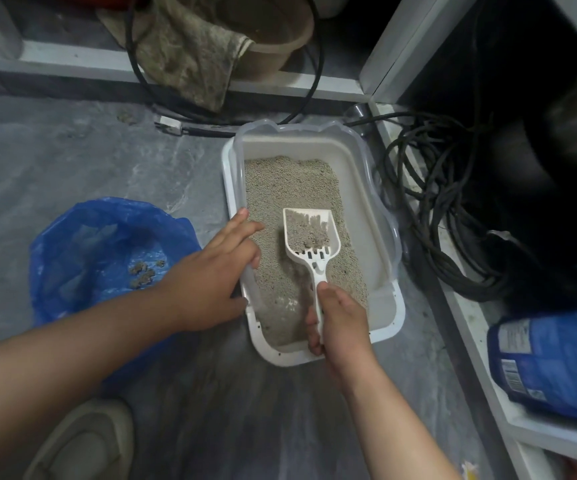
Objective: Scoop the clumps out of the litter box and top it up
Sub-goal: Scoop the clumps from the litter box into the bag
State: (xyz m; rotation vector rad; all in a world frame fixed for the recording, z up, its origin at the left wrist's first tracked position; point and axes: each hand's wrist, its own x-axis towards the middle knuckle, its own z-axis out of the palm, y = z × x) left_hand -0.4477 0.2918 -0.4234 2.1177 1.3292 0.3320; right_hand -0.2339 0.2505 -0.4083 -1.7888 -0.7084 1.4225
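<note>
Your right hand grips the handle of the white scoop, loaded with litter and held over the litter box on the floor. Your left hand clasps the box's left rim, beside a blue bag holding clumps.

home utility corner: litter box, coiled cables, floor rag.

Both forearms reach forward; the left hand clasps the litter box rim, the right hand's fingers curl round the scoop handle.
</note>
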